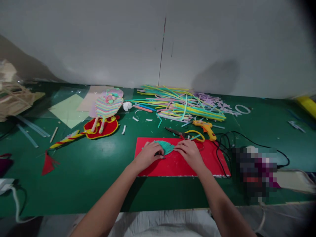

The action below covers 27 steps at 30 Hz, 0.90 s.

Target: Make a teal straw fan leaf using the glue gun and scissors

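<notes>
A red board [177,163] lies flat on the green table [98,184] in front of me. On it rests a small teal fan-shaped piece [165,146] made of strips. My left hand [149,154] lies over the piece's left side with its fingers curled down on it. My right hand [189,152] presses its fingertips on the piece's right edge. Both hands rest on the red board.
Scissors with yellow handles [187,134] and an orange glue gun [206,127] lie just behind the board. A heap of coloured strips [180,105] is farther back. A striped craft figure [107,110] stands at the left. Black cables [224,148] run at the right.
</notes>
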Each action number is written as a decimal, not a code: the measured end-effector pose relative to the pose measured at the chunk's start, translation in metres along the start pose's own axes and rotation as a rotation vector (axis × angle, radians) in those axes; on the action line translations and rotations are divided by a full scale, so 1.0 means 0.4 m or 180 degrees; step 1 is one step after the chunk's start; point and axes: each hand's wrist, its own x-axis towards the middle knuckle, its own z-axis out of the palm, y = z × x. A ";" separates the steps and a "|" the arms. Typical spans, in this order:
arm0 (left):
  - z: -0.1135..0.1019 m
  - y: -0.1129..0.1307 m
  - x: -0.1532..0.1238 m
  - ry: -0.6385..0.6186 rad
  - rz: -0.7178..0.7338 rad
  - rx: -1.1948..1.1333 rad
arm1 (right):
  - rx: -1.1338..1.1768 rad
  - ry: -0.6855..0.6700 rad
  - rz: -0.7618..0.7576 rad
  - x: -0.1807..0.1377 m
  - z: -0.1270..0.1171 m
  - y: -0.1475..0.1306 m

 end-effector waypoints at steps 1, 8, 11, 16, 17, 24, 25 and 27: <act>-0.001 0.000 0.000 -0.0001 0.0000 -0.0007 | -0.0016 -0.0002 -0.0002 0.000 -0.001 -0.001; 0.002 -0.004 -0.001 0.0028 0.0002 -0.0028 | -0.0071 -0.0020 -0.0022 -0.002 -0.008 -0.005; 0.003 -0.006 -0.001 0.0031 0.0001 -0.0024 | -0.0129 -0.0048 -0.0033 0.000 -0.011 -0.010; 0.001 -0.003 -0.001 0.0023 -0.0009 -0.0017 | -0.0153 -0.0055 -0.0058 -0.001 -0.007 -0.014; 0.001 -0.002 -0.001 0.0022 -0.0010 -0.0019 | -0.0139 -0.0046 -0.0063 -0.002 -0.005 -0.013; -0.002 0.000 0.001 0.0011 0.0014 -0.0037 | 0.0021 0.0002 -0.0003 -0.006 0.008 -0.008; -0.001 -0.001 0.001 0.0011 0.0027 -0.0041 | 0.0061 0.0005 0.0028 -0.006 0.009 -0.008; 0.000 -0.003 0.001 0.0016 0.0050 -0.0045 | 0.0146 -0.0002 0.0086 -0.005 0.010 -0.009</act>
